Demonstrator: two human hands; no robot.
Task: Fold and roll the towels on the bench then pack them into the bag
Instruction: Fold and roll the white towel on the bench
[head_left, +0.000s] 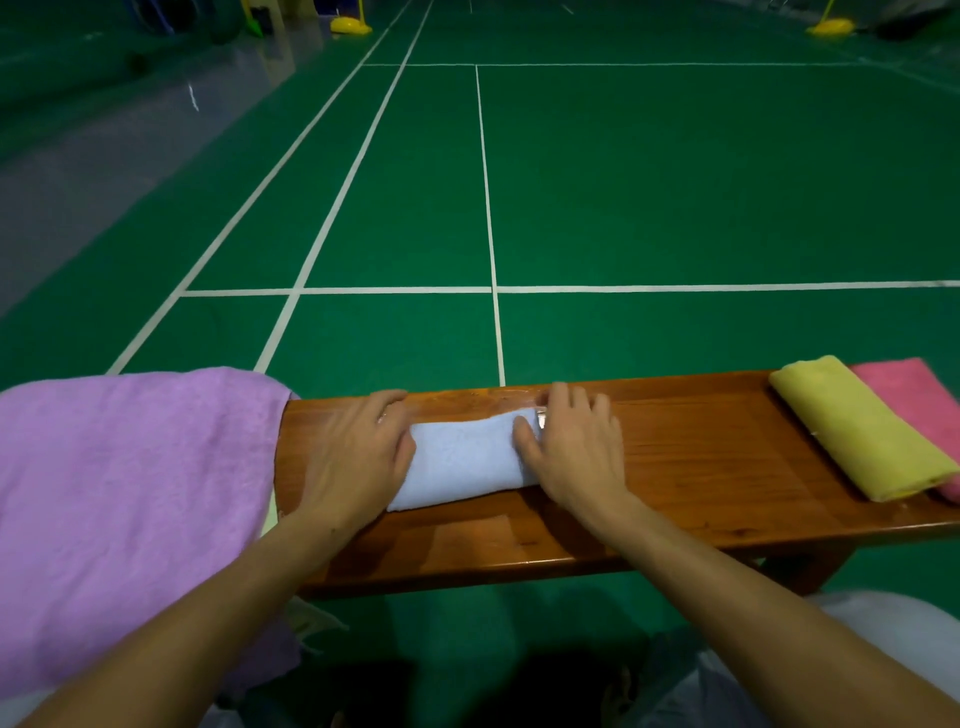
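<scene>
Your left hand (358, 457) and right hand (571, 441) lie flat, fingers spread, on either end of the pale blue towel roll (465, 457) mid-bench (701, 467) (likely pinning it from unrolling). Yellow roll (862, 428) waits far right; no bag visible.

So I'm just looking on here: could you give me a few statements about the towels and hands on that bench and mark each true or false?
1. Both hands, left hand and right hand, rest on the light blue towel. True.
2. The yellow towel lies at the bench's left end. False: right end.
3. A pink towel lies beside the yellow one. True.
4. The purple towel is tightly rolled. False: it lies spread out, draped.
5. A bag sits on the bench. False: none shows.
</scene>
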